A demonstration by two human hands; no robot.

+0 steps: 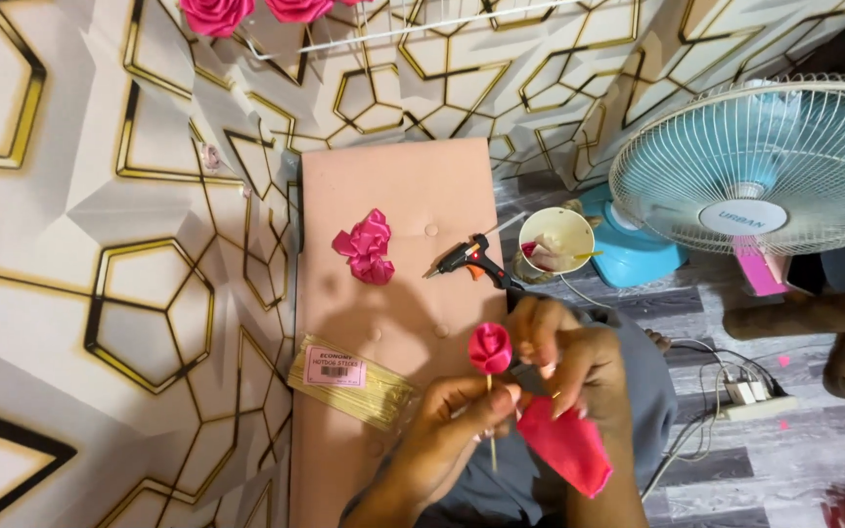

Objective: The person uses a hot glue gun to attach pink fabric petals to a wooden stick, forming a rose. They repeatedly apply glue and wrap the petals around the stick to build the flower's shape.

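Over a pink board (398, 186), a rose (490, 347) on an upright stick (491, 430) is pinched by the left fingers (481, 396) just below the bloom, while ribbon (564, 442) is pinched by the right fingers (564, 367) beside it.

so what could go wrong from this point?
1. The left hand pinches only the thin stick under the pink ribbon rose; the stick could twist or snap.
2. The right hand holds loose pink ribbon, which might slacken and unwind the rose.
3. The glue gun lies on the pink board nearby; a sleeve could brush its tip.
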